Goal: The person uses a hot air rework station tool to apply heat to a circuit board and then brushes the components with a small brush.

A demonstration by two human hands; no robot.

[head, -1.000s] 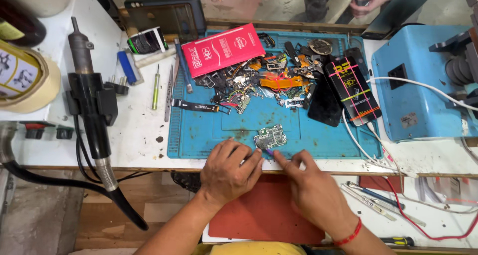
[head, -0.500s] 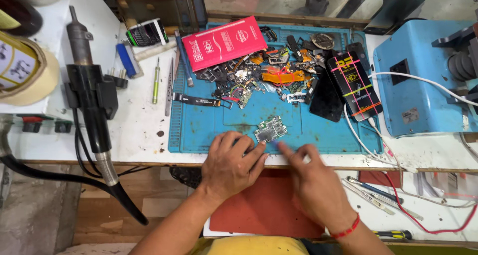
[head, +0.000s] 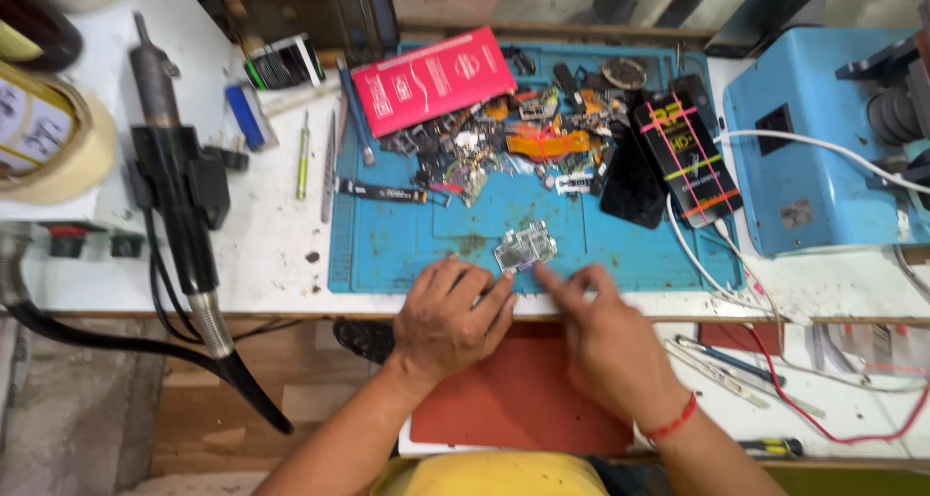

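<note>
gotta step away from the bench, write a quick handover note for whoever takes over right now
Left hand: palm down at the near edge of the blue work mat, fingertips by the small silvery metal part; grip unclear.
Right hand: forefinger stretched to the same part, touching or almost touching it; nothing seen held.
The part lies flat on the mat, near edge, centre.
Pile of loose phone parts at the mat's far side, red packet behind it.
Hot-air tool lies unused at left.
Done: part singled out from the pile. Left: working on it.

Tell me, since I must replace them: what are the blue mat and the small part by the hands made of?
The blue mat looks like matte silicone or rubber, with moulded recesses. The small part seems shiny metal, silvery and reflective, perhaps a shielded circuit board. The left hand and right hand touch it.
</note>
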